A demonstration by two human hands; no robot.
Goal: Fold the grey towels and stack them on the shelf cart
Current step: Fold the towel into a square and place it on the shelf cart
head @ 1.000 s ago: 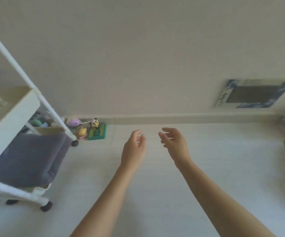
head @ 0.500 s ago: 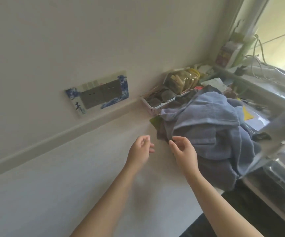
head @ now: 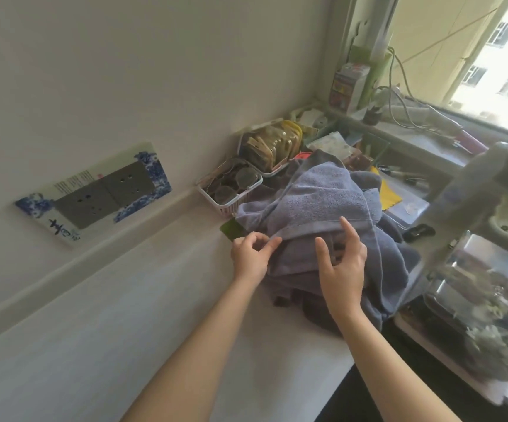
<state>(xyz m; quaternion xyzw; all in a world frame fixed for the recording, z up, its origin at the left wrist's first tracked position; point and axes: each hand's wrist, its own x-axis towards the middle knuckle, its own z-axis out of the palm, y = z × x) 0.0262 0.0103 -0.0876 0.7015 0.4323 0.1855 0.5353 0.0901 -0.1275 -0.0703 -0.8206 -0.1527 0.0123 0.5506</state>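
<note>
Towels (head: pixel 322 202) lie in a crumpled heap at the far right of the counter (head: pixel 124 330), against a basket (head: pixel 231 190) of small items. Left hand (head: pixel 251 257) pinches the top towel's hem at its near-left corner. Right hand (head: pixel 342 263) hovers over the heap, fingers spread, grip empty. Risk: layers are tangled, so lifting one may drag the rest off the edge or snag the basket.

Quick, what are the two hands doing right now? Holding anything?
Left hand: pinching the hemmed edge of the top grey towel.
Right hand: open, fingers spread, over the towel pile, gripping nothing.
</note>
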